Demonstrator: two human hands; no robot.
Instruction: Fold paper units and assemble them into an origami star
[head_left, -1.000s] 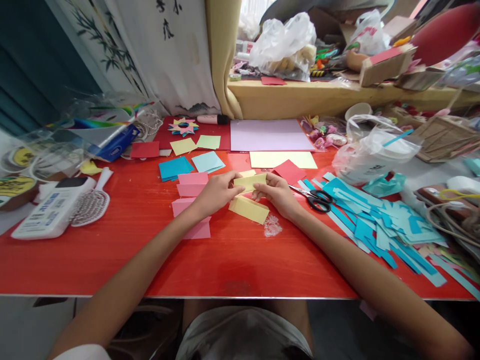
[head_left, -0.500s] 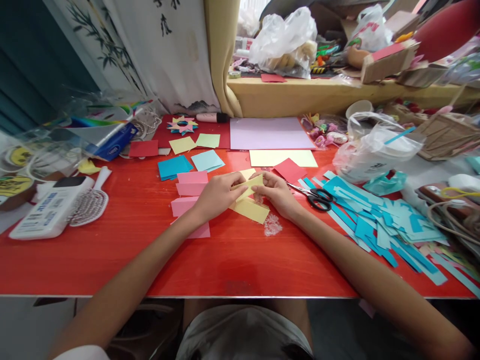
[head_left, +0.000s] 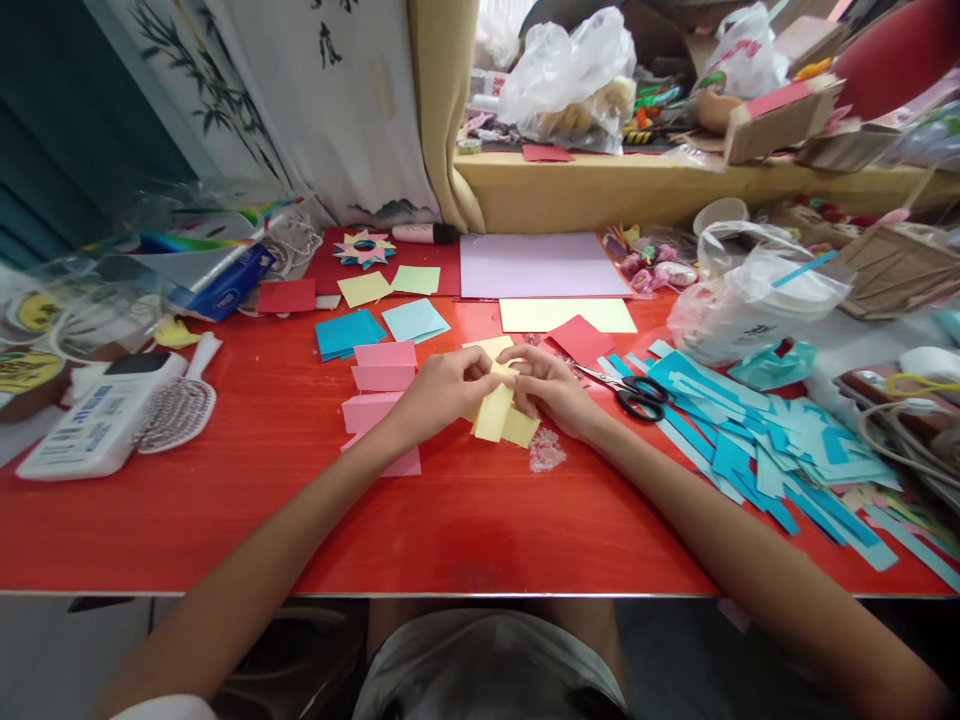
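Note:
My left hand and my right hand meet over the middle of the red table. Both pinch the top end of a folded yellow paper strip, which hangs nearly upright between them. Under it lies another folded yellow piece on the table. Folded pink paper pieces sit just left of my left hand. Black-handled scissors lie to the right of my right hand.
Blue paper squares, a red square and larger lilac and yellow sheets lie behind the hands. Cut blue strips cover the right side. A calculator and hairbrush sit at the left. Bags crowd the back shelf.
The yellow strip was held level between both hands; it has turned to hang nearly upright. The hands have drawn closer together at its upper end.

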